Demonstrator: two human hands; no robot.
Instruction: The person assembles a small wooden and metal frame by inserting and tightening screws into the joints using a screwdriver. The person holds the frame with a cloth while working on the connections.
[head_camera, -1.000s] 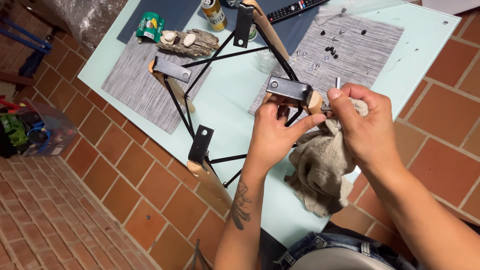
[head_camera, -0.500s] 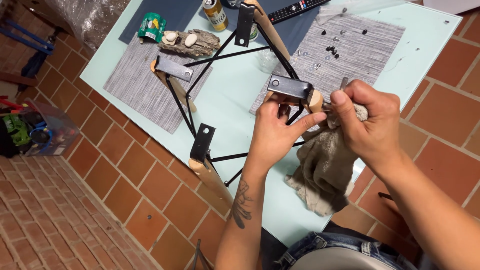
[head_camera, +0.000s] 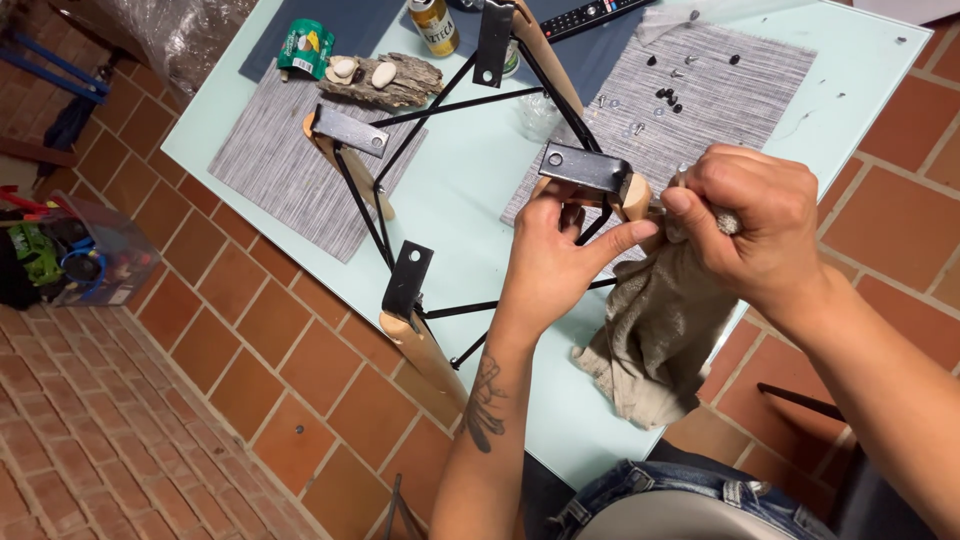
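- Looking down from the head camera, I see the left hand pinching the round end of a wooden leg, just under a black metal bracket.
- The right hand is closed tight around a grey rag, pressed to the leg end from 3 o'clock.
- The leg belongs to a black wire chair base lying upside down on the pale green table.
- The rag could slip off the small round end if the hand pushes too hard.
- The base might rock and bump the can at 12 o'clock.
- Tiny screws on the striped mat could roll away if knocked.
- The table edge sits close at 6 o'clock, where another leg pokes over the brick floor.
- There is open room at 9 o'clock, between the mats.
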